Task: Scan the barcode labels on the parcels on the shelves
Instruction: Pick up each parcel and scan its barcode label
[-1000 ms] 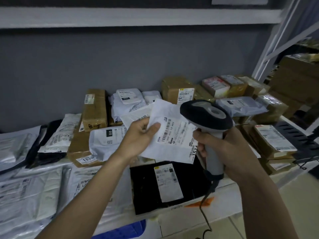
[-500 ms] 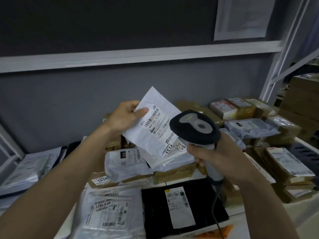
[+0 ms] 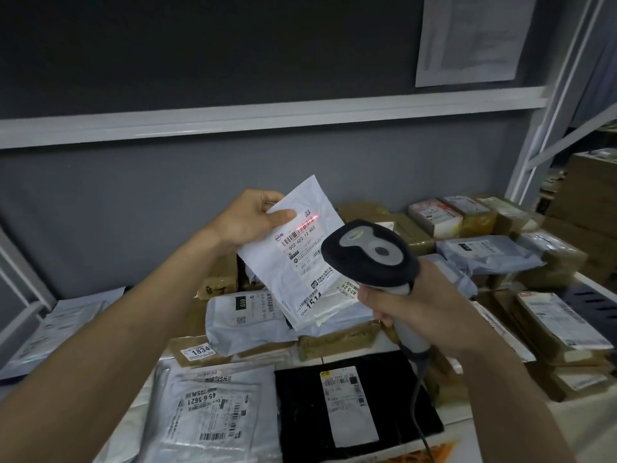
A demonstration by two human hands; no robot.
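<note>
Shelf parcels wait below; your left hand (image 3: pixel 248 222) now pinches the raised white mailer (image 3: pixel 302 252), your right hand (image 3: pixel 424 309) grips the scanner (image 3: pixel 370 253), and its red beam has reached the barcode (image 3: pixel 300 228).

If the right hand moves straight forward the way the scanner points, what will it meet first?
Most likely the white mailer that the left hand holds up: the scanner in the right hand throws its red line on that mailer's barcode label. Depth is unclear.
</note>
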